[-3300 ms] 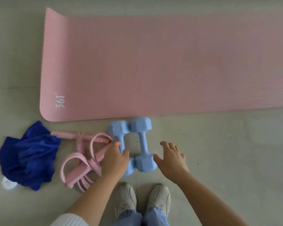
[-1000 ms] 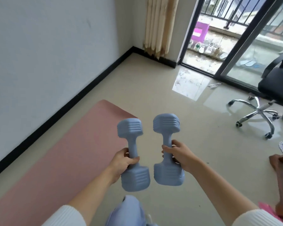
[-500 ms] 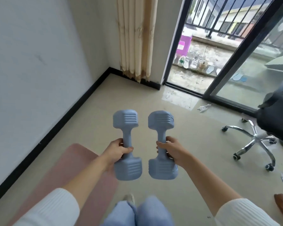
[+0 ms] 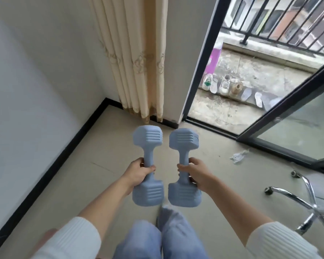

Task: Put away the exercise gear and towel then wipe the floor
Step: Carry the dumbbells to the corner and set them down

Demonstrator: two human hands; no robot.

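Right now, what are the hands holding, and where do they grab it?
The left hand grips the left blue dumbbell and the right hand grips the right blue dumbbell, each by its middle handle.

The left grip (image 4: 138, 172) hides the middle of the handle of the left dumbbell (image 4: 147, 136), and the right grip (image 4: 194, 173) hides that of the right dumbbell (image 4: 183, 138). The chair (image 4: 292, 198) is cut by the right edge. The white scrap (image 4: 238, 157) is too small to identify.
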